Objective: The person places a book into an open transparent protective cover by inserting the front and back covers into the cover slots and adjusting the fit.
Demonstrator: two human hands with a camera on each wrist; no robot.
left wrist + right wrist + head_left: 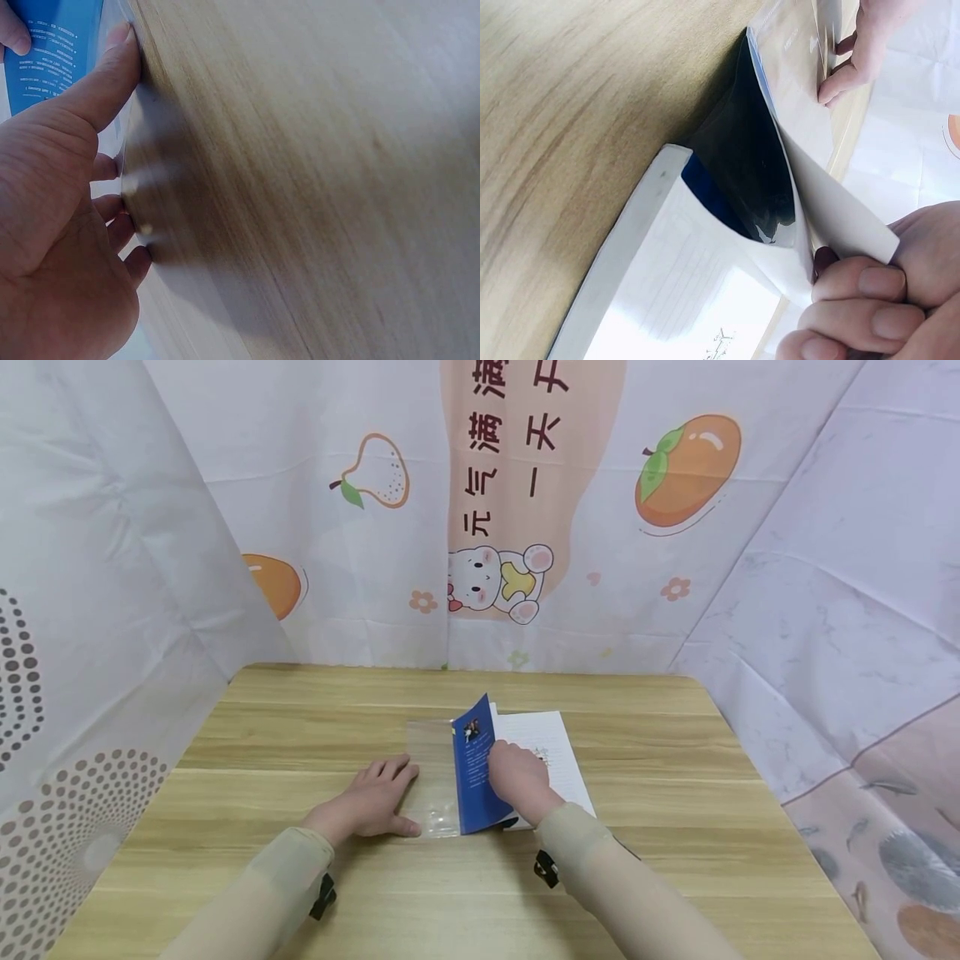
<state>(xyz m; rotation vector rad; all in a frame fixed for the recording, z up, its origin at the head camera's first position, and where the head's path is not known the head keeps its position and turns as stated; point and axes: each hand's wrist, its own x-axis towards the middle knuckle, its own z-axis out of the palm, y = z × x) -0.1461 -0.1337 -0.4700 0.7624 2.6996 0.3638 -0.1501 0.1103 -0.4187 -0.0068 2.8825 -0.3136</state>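
An open book [567,768] with white pages lies on the table. Its blue cover flap [471,781], printed with white text and a small picture, stands raised at a slant. My right hand [522,779] pinches this flap at its edge, fingers curled in the right wrist view. From the flap's left side a clear plastic book cover [435,785] spreads flat over the wood. My left hand [378,797] rests at that plastic's left edge, fingers spread and thumb [112,75] along the margin. Beneath the lifted flap, a dark glossy layer [742,142] shows in the right wrist view.
The wood-grain table [300,710] carries the book near its middle. Behind it hangs a white printed curtain [360,552] with fruit pictures, and more fabric lines both sides. Black wrist straps [322,897] sit under the forearms.
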